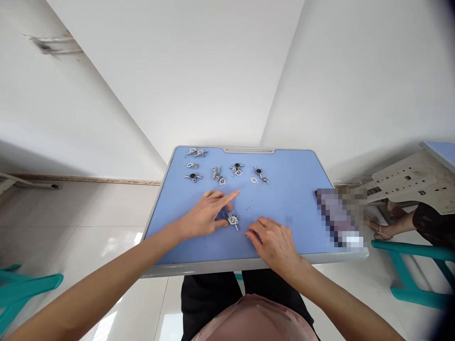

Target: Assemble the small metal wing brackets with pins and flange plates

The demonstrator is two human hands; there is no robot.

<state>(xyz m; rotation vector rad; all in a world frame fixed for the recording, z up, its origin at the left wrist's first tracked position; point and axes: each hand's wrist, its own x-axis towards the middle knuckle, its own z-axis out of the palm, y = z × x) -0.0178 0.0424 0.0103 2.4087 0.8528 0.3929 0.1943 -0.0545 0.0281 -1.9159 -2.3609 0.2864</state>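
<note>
On the blue tabletop, a small silver metal part (233, 219) with a stem and a ring lies between my hands. My left hand (210, 213) is at its left, index finger stretched out above it, thumb and another finger at its edge. To the right of the part, my right hand (272, 237) hovers low with curled fingers, thumb and fingertips close together; whether something tiny is between them is too small to tell. A tiny piece (250, 207) lies above my right hand.
Metal parts (193, 176), some with black discs (237, 166), lie in groups across the back of the blue table (220, 255). A pixelated dark object (336, 218) lies at its right edge. Teal stools (408, 279) and another person's foot (382, 230) show beyond.
</note>
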